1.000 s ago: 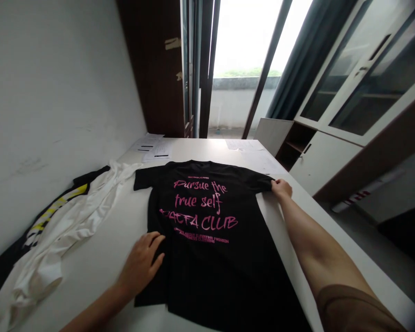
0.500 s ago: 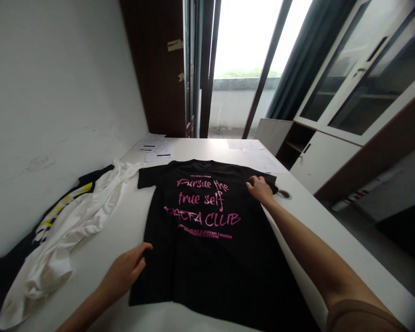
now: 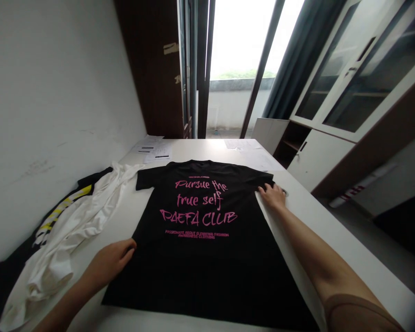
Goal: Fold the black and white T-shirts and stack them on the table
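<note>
We are apparently straightening the black printed T-shirt [image 3: 207, 267], which is lying on the white table [image 3: 200, 148]. Our left hand [image 3: 116, 259] is pinching its side edge; our right hand [image 3: 274, 195] is touching a sleeve [image 3: 259, 177], grip unclear. Next is seemingly calling for even tension.

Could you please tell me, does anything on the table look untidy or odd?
Yes, slightly. The white garment lies crumpled at the left of the table, against a dark garment with yellow print, while the black T-shirt is spread almost flat. I see nothing spilled or torn there.
</note>
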`<control>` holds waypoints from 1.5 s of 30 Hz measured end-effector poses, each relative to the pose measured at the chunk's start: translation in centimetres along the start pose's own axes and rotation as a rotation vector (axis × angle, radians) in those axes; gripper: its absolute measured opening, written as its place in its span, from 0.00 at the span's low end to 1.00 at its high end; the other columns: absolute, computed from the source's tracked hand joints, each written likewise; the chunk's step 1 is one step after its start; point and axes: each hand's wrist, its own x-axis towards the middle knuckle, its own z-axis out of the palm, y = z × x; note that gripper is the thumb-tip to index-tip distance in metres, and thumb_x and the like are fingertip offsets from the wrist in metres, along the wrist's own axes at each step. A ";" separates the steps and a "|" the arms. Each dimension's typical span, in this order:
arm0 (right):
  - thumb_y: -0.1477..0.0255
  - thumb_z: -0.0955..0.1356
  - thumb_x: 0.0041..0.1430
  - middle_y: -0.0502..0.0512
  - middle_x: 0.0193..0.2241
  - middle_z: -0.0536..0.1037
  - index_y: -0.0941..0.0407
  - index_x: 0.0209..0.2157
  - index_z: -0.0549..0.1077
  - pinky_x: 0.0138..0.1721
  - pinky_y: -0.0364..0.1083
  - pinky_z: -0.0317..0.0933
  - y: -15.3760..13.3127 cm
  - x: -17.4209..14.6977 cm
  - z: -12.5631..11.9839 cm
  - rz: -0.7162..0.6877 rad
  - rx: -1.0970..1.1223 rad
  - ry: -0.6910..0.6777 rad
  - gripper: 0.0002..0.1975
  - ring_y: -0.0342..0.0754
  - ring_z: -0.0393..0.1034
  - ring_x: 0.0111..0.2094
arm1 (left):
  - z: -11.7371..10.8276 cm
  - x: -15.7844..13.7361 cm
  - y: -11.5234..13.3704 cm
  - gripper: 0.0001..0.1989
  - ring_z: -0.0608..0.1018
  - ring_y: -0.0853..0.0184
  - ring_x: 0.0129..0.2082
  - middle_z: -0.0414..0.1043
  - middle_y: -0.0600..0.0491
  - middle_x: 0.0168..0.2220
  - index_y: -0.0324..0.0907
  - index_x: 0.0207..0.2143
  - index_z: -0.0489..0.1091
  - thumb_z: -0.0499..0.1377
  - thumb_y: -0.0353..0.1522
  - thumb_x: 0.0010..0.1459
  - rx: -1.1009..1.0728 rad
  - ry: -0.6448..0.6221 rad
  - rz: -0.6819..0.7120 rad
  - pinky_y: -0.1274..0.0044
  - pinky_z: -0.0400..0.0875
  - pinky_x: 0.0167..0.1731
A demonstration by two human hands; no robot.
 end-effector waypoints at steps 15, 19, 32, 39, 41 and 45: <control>0.62 0.63 0.66 0.66 0.53 0.76 0.57 0.55 0.74 0.57 0.55 0.54 0.3 -0.7 -1.2 0.051 0.133 0.084 0.21 0.58 0.68 0.55 | 9.0 6.3 28.1 0.24 0.76 0.59 0.46 0.72 0.48 0.49 0.46 0.59 0.66 0.57 0.47 0.66 0.122 -0.132 1.217 0.70 0.70 0.43; 0.61 0.62 0.68 0.63 0.52 0.77 0.55 0.57 0.73 0.57 0.54 0.56 0.8 -0.5 -1.2 0.059 0.225 0.079 0.22 0.57 0.70 0.53 | 12.9 5.9 32.9 0.37 0.78 0.57 0.39 0.74 0.46 0.44 0.42 0.64 0.61 0.55 0.56 0.63 0.195 -0.122 1.301 0.68 0.70 0.33; 0.59 0.66 0.65 0.58 0.57 0.74 0.50 0.54 0.77 0.60 0.55 0.55 1.8 1.1 -0.7 -0.047 0.233 -0.010 0.20 0.58 0.64 0.58 | 15.3 5.8 33.2 0.03 0.78 0.67 0.34 0.76 0.56 0.35 0.43 0.42 0.66 0.57 0.30 0.67 0.207 -0.103 1.450 0.71 0.66 0.31; 0.59 0.63 0.68 0.63 0.54 0.74 0.53 0.56 0.74 0.56 0.54 0.59 3.1 2.3 -0.3 0.105 0.293 0.137 0.22 0.59 0.66 0.54 | 14.1 4.5 33.6 0.05 0.80 0.65 0.34 0.78 0.55 0.35 0.44 0.42 0.67 0.58 0.35 0.66 0.157 -0.255 1.383 0.71 0.69 0.32; 0.56 0.63 0.67 0.66 0.54 0.73 0.55 0.62 0.69 0.56 0.56 0.58 3.1 2.5 -0.3 0.130 0.269 0.141 0.27 0.61 0.65 0.55 | 13.6 4.7 34.1 0.08 0.80 0.64 0.36 0.78 0.54 0.37 0.43 0.46 0.67 0.57 0.35 0.66 0.154 -0.250 1.347 0.71 0.70 0.33; 0.58 0.66 0.66 0.64 0.54 0.74 0.52 0.68 0.61 0.57 0.58 0.56 2.9 2.7 -0.3 0.020 0.206 0.060 0.32 0.62 0.65 0.55 | 13.4 5.8 35.1 0.19 0.81 0.62 0.37 0.78 0.52 0.39 0.45 0.60 0.62 0.53 0.38 0.70 0.190 -0.128 1.272 0.71 0.69 0.33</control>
